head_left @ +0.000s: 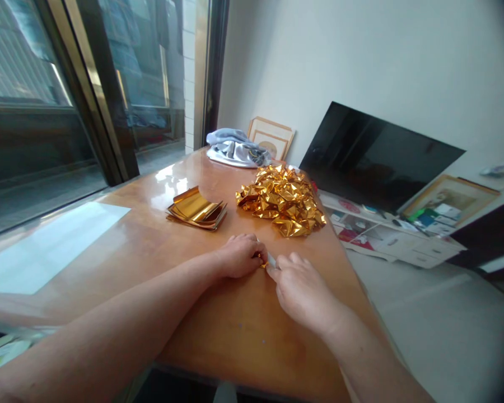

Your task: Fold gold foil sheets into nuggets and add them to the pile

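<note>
Both hands work on one small sheet of gold foil paper (271,259), low over the wooden table (218,324). Its pale back and a little gold edge show between the fingers; the rest is hidden. With fingers curled, my left hand (243,256) grips the left side of the sheet. My right hand (298,285) pinches the right side between thumb and fingers. Beyond the left hand lies a stack of gold foil sheets (197,208), the top one curling up. A heap of folded gold foil pieces (283,198) sits just past the right hand.
Folded grey-blue cloth (235,148) lies at the table's far end, near leaning picture frames (273,137). A white sheet (59,246) is at the left, beside the glass door (151,84). Right of the table stand a low white cabinet (395,240) and a television (373,159).
</note>
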Motion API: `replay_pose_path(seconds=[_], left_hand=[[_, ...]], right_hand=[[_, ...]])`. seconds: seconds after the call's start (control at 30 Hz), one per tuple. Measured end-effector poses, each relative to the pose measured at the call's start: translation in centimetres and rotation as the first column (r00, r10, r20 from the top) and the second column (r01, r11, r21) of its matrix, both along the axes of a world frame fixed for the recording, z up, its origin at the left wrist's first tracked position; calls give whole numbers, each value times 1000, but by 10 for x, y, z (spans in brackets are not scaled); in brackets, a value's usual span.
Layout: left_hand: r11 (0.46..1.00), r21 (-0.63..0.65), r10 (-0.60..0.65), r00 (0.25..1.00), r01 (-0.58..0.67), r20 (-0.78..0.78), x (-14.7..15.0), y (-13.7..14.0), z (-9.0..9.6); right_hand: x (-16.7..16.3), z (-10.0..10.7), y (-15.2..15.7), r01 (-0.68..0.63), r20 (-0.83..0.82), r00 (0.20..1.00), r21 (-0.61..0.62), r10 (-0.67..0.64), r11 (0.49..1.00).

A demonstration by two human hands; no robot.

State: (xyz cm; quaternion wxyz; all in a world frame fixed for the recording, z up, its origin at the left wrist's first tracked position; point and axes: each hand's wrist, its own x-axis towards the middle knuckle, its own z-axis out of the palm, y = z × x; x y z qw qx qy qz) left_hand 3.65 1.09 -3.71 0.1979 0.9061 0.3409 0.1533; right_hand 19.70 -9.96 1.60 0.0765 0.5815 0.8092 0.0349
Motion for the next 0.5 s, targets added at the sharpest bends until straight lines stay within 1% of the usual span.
replay_pose_path(seconds=[0.17,0.3,0.4,0.47,0.5], left_hand=[[999,-26,19,1000,-19,-6,1,-1,1],[999,-24,28,1000,-28,4,2,-1,0],[999,-28,34,999,-34,4,2,-1,0],[999,-37,37,999,-37,3,3,-1,0],[998,-40,39,999,-39,4,3,-1,0]], right_hand=[[2,4,-5,6,56,998,-23,-4,1000],[4,6,-10,5,79,997,-13,-4,1000],[9,9,-10,16,91,996,-31,-13,999],[13,12,-6,38,66,997,-58,-34,998],[14,13,-2,55,25,998,-71,-53,996]])
